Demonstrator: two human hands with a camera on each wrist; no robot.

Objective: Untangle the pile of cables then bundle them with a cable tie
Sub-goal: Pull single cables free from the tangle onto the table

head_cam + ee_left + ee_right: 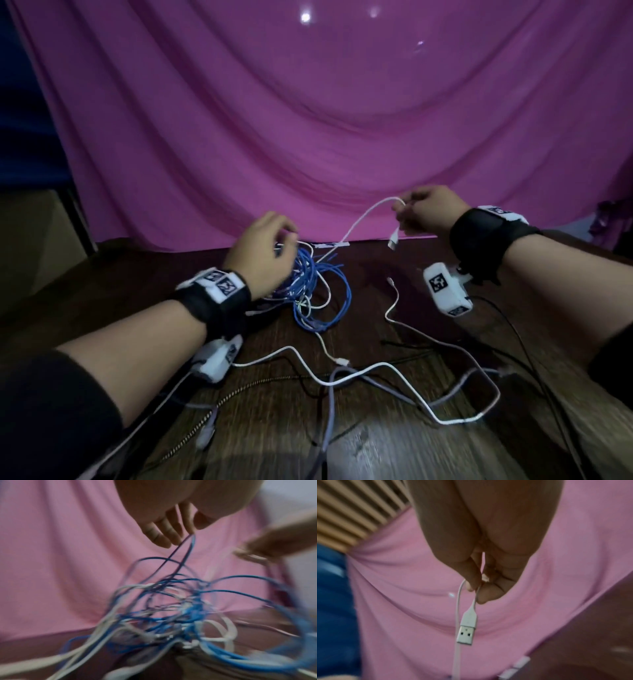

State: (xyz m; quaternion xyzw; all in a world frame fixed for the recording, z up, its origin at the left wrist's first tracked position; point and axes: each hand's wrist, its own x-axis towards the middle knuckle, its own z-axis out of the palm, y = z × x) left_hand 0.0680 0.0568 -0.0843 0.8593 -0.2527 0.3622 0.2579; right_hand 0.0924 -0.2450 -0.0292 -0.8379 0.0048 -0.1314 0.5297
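Evidently right hand [488, 566] grip pinched tight on white USB cable [467, 620]; left hand [171, 524] grip hooking blue cable [181, 555] loop, fingers curled

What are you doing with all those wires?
A person is untangling a pile of cables on a dark wooden table. The right hand pinches a white USB cable just behind its plug and holds it up, away from the blue and white tangle. The left hand pinches a thin blue strand of that tangle. More loose cables lie nearer the person. Nothing is bundled yet.
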